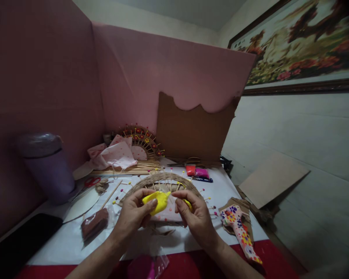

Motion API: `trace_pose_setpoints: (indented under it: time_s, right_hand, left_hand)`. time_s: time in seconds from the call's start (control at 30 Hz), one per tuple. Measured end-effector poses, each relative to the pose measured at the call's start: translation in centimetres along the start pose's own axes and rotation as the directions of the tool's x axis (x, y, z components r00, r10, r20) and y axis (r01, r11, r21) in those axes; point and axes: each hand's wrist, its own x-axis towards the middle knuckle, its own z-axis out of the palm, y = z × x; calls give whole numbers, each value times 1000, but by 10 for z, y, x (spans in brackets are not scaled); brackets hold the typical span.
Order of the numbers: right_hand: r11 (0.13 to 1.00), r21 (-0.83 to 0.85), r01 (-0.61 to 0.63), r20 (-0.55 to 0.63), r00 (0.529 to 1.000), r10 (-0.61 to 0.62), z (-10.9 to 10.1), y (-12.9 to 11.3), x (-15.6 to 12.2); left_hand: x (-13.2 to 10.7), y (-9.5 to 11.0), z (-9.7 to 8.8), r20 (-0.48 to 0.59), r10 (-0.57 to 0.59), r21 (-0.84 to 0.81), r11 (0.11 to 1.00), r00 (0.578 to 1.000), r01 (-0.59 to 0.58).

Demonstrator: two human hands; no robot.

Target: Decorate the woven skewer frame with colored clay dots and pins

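My left hand [133, 215] is closed around a lump of yellow clay [158, 201], thumb pressed on its top. My right hand [193, 217] pinches a small yellow piece [188, 204] between thumb and fingers, just right of the lump. Both hands hover over a half-round woven piece [163, 180] with a pink fabric middle and thin sticks tipped with coloured beads fanning out. It lies on a white sheet [61, 240] on the table.
A brown clay bag [94, 224], red scissors [91, 181], a purple lidded cup [46, 166] and a dark phone [20, 242] lie left. Red and pink clay packs [197, 171], a flowered glue gun [241, 232], a finished fan piece [142, 143], pink cloth [113, 155], a magenta bag [147, 267].
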Motion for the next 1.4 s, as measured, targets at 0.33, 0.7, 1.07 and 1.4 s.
trace_pose_setpoints:
  time_s: [0.33,0.7,1.07,1.4]
  right_hand:
    - [969,121,-213,109,974,200,-2,-7,5]
    - [971,173,-166,225,966,126,-4,-10,6]
    - [982,111,-154,241,962,124,3,-7,2]
    - [953,287,-96,-87,988,126,-5,2,7]
  left_hand:
    - [-3,4,3,14,42,40,998,999,-43]
    - [-3,1,2,39,28,32,999,999,-29]
    - [-4,2,5,25,-14,47,999,1000,13]
    - [2,-2,3,-2,-40,-64,997,999,39]
